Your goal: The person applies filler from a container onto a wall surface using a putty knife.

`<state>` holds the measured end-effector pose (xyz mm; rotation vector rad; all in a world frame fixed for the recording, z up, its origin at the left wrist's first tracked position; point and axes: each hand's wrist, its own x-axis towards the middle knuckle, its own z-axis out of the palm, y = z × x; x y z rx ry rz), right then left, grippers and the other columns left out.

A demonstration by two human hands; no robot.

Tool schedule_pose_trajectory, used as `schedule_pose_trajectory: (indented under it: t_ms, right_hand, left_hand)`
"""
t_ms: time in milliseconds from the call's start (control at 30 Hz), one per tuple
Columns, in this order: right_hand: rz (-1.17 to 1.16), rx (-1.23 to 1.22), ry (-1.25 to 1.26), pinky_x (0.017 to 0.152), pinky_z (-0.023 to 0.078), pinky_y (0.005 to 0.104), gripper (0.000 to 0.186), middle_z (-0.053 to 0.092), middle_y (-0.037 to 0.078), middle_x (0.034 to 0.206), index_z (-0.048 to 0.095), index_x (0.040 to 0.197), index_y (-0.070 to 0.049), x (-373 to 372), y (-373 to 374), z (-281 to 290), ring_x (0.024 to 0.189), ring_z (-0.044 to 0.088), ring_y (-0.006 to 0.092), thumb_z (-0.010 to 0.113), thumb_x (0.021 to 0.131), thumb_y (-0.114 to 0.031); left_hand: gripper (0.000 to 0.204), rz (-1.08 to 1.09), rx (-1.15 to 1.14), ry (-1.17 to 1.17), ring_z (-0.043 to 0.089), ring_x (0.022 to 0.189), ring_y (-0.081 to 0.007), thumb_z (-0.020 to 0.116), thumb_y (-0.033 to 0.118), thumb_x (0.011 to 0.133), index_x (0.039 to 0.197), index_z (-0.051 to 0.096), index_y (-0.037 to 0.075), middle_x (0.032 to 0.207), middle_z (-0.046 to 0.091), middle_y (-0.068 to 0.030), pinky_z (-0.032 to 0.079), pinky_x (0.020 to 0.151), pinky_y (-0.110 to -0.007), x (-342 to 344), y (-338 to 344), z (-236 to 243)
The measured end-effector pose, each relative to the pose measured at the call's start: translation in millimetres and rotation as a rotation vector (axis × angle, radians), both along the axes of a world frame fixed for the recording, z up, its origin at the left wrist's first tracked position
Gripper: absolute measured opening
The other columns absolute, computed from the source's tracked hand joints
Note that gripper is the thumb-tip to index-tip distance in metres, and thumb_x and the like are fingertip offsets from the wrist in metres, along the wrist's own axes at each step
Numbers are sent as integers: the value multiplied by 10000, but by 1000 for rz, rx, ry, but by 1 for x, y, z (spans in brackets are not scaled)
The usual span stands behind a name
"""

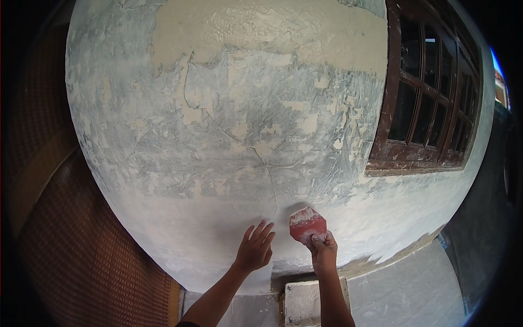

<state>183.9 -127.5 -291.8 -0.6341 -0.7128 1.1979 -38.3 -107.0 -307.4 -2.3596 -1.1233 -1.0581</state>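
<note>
A patchy grey and cream plastered wall (239,136) fills most of the view, with a thin crack running down its middle. My left hand (256,245) is open against or very near the lower wall, fingers slightly spread, just below the crack's lower end. To its right, my right hand (323,253) grips a red scraper (306,223) whose upper part is smeared with pale filler. The scraper's blade is raised at the wall's surface; I cannot tell whether it touches. Below my hands, between the forearms, lies a white, smeared rectangular tray or board (302,308).
A brown wooden window (425,98) with small panes is set in the wall at upper right. Brown woven panels (109,234) with wooden edging run along the left. A grey floor or ledge (403,289) meets the wall's base at lower right.
</note>
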Motion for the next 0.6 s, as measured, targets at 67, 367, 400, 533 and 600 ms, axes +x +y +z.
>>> schedule_pose_trajectory:
  t_ms: [67, 367, 400, 533, 600]
  right_hand:
    - [-54, 100, -51, 871, 605, 345, 234, 663, 111, 1084, 563, 1166, 17, -8, 8, 37, 939, 677, 166, 536, 941, 75]
    - [-193, 436, -164, 855, 544, 288, 171, 682, 45, 971, 613, 1138, 23, -49, 29, 188, 886, 627, 81, 580, 973, -6]
    - [-241, 458, -219, 858, 530, 279, 185, 683, 46, 970, 612, 1154, 26, -52, 28, 199, 880, 619, 77, 581, 975, -11]
    - [-389, 537, -348, 863, 493, 247, 216, 697, 63, 994, 614, 1184, 50, -59, 23, 234, 895, 615, 77, 579, 985, -25]
    - [-449, 557, -393, 865, 491, 247, 221, 702, 65, 1006, 614, 1186, 59, -63, 22, 247, 910, 621, 82, 577, 986, -27]
  left_hand:
    - [361, -7, 85, -23, 416, 1397, -292, 576, 131, 831, 1182, 614, 57, 1434, 521, -119, 273, 1151, -493, -8, 12, 34]
    - [352, 13, 535, 27, 395, 1396, -328, 568, 121, 826, 1170, 590, 50, 1425, 504, -136, 283, 1127, -521, -32, 62, 186]
    - [350, 37, 580, 31, 391, 1396, -334, 565, 117, 826, 1169, 588, 50, 1426, 501, -139, 281, 1128, -521, -35, 64, 202]
    - [352, 54, 634, -11, 384, 1400, -335, 570, 114, 822, 1166, 582, 46, 1434, 490, -139, 279, 1128, -526, -45, 66, 257]
    - [345, 61, 656, -11, 395, 1398, -326, 574, 111, 822, 1160, 598, 47, 1433, 499, -131, 283, 1133, -515, -49, 68, 277]
